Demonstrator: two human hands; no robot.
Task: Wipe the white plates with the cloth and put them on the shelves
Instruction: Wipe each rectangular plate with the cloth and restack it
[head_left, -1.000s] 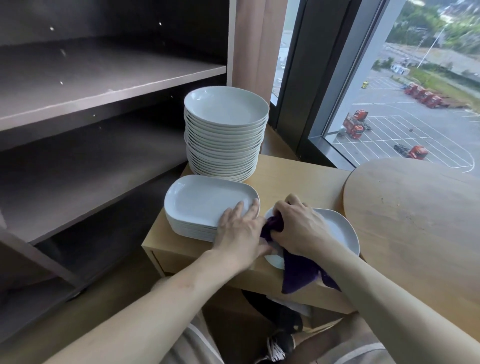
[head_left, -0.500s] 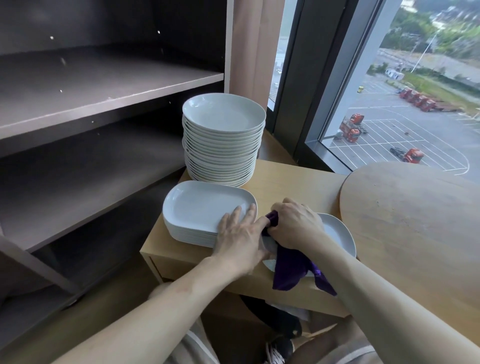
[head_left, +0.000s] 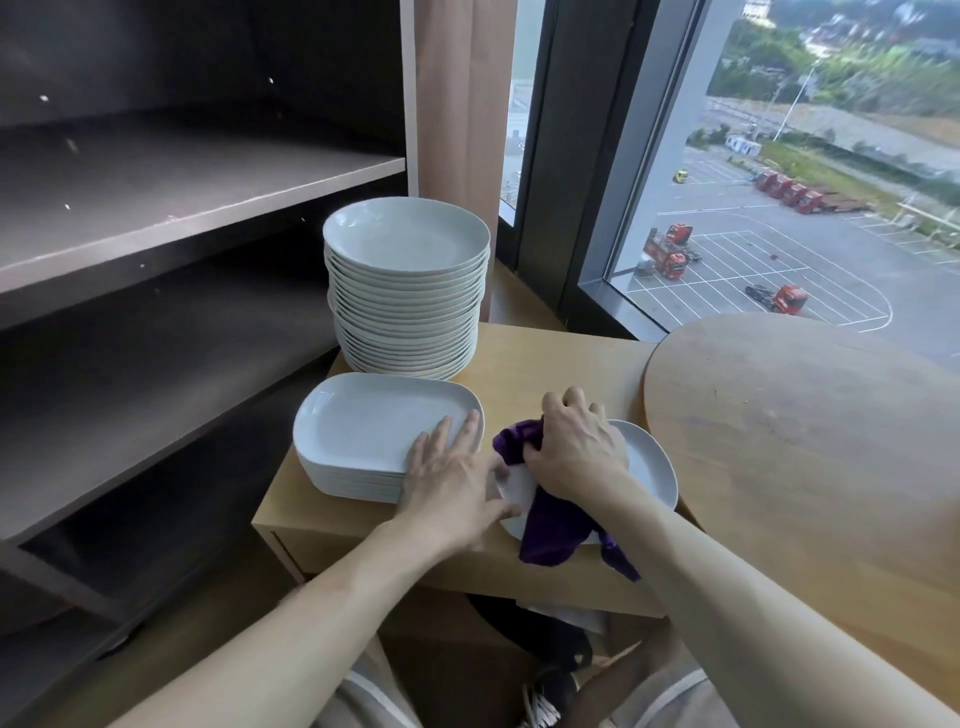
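Where the bottom edge cuts the view, two bare forearms enter with the elbows out of sight, and one shoe (head_left: 540, 701) shows in part between them.

Hands, two. Left hand (head_left: 447, 478): fingers straight, laid flat on the near right corner of the oblong stack (head_left: 374, 426), thumb at the rim of the lone plate (head_left: 649, 462). Right hand (head_left: 571, 452): fingers curled round the cloth (head_left: 550, 530), pressing it onto that plate.

Cloth, one, purple: bunched under the right hand, its tail hanging over the front edge of the cabinet (head_left: 545, 358).

Lone plate, one, white: mostly hidden by hand and cloth, only its right rim and a patch at the left showing.

Oblong stack, one: several white plates, edges too thin to count, on the cabinet's near left.

Round stack (head_left: 405, 291), one: about twenty white plates, exact count unclear, just behind the oblong stack.

Round table (head_left: 805, 415), one: at the right, cut off by the frame.

Shelves (head_left: 182, 176): two dark boards in view at the left, ends cut off.

Curtain (head_left: 457, 104), one, and window (head_left: 779, 208): behind the stacks. Red trucks (head_left: 670, 249) are parked outside, too small to count surely.
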